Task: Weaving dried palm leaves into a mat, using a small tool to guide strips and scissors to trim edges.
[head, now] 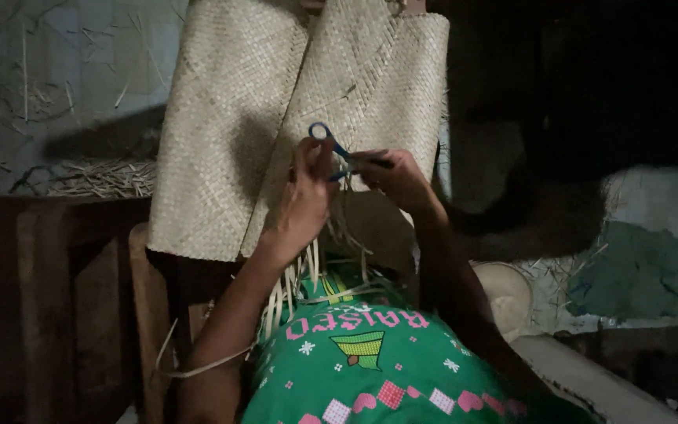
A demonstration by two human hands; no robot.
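Observation:
A pale woven straw mat [229, 126] hangs folded in front of me, with loose unwoven strips [300, 283] trailing down over my green patterned shirt. My left hand [308, 192] grips a pair of blue-handled scissors [331, 145]; one handle loop sticks up above the fingers and the dark blades point right. My right hand [398, 177] is closed at the blade tips, pinching the mat's frayed edge. Both hands are close together at the mat's lower middle.
Straw scraps [100, 177] litter the tiled floor at the left. A dark wooden bench [80, 298] stands below them. At the right lie a green cloth [633, 271] and a pale rounded object [508, 294]; the upper right is too dark to make out.

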